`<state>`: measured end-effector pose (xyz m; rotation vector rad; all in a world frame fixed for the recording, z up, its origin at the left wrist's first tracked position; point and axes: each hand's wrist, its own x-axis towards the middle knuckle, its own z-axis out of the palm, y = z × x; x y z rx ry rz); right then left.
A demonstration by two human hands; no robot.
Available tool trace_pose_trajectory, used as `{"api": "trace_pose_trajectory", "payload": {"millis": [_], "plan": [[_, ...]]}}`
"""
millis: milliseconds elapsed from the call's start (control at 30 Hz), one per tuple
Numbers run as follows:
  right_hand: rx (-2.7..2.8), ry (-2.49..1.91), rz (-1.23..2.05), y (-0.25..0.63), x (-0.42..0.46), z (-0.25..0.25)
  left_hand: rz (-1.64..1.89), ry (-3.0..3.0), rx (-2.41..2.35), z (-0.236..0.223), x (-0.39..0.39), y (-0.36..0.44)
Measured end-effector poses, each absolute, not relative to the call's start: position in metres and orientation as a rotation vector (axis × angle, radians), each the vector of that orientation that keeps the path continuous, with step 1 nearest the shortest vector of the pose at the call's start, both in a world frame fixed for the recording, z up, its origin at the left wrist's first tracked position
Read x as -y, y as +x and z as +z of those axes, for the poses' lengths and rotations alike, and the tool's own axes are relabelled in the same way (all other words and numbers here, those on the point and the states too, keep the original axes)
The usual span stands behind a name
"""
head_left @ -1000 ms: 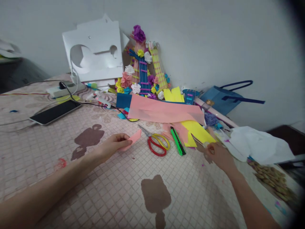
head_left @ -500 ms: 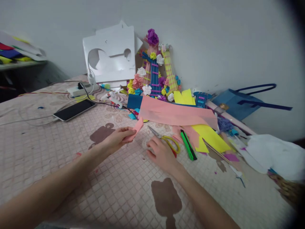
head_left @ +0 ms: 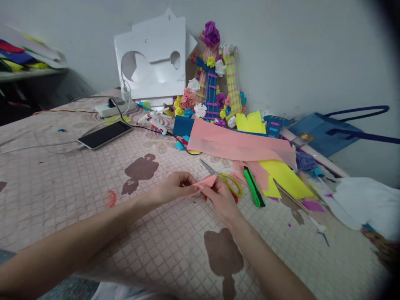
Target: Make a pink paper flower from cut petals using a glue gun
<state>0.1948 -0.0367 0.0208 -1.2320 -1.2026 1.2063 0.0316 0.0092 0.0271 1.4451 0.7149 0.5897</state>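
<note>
A small folded piece of pink paper (head_left: 207, 181) is pinched between my two hands, above the tiled-pattern tablecloth. My left hand (head_left: 178, 186) grips its left end, thumb on top. My right hand (head_left: 220, 196) closes on the right part, its thumb pressed against the paper; some fingertips are hidden behind it. Just beyond my right hand lie scissors (head_left: 230, 181) with yellow and red handles, blades toward the far left. A green box cutter (head_left: 254, 186) rests to their right. Farther back spreads a long pink paper strip (head_left: 240, 143).
Yellow paper (head_left: 286, 179) and scraps lie at the right, near a white bag (head_left: 365, 204). A phone (head_left: 105, 135), a power strip (head_left: 109, 109) and a glue gun (head_left: 156, 123) with cables stand at the left. Flower-decorated paper guitars (head_left: 211, 93) lean on the wall beside white board (head_left: 153, 58).
My right hand has left the table beside the scissors and taken hold of the pink paper. My left hand has brought the paper right and nearer. The view has shifted slightly.
</note>
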Motion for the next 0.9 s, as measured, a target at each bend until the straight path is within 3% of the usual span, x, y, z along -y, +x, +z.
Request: {"api": "trace_pose_trajectory", "payload": {"millis": [233, 400, 533, 633, 800, 900], "plan": [[1.386, -1.267, 1.088, 0.204, 0.030, 0.025, 0.671, 1.510, -0.716, 0.030, -0.018, 0.028], [2.040, -1.492, 0.636, 0.216, 0.031, 0.025, 0.814, 1.274, -0.789, 0.029, -0.038, 0.016], [2.190, -1.525, 0.509, 0.216, 0.035, 0.015, 0.797, 1.028, -0.762, 0.024, -0.048, 0.013], [1.948, -1.377, 0.690, 0.218, 0.034, 0.009, 0.746, 0.829, -0.749, 0.019, -0.049, 0.016], [1.251, -0.975, 1.406, 0.222, 0.035, 0.007, 0.588, 0.739, -0.611, 0.018, -0.043, 0.018], [1.053, -0.825, 1.548, 0.221, 0.037, 0.008, 0.539, 0.720, -0.489, 0.020, -0.038, 0.018]]}}
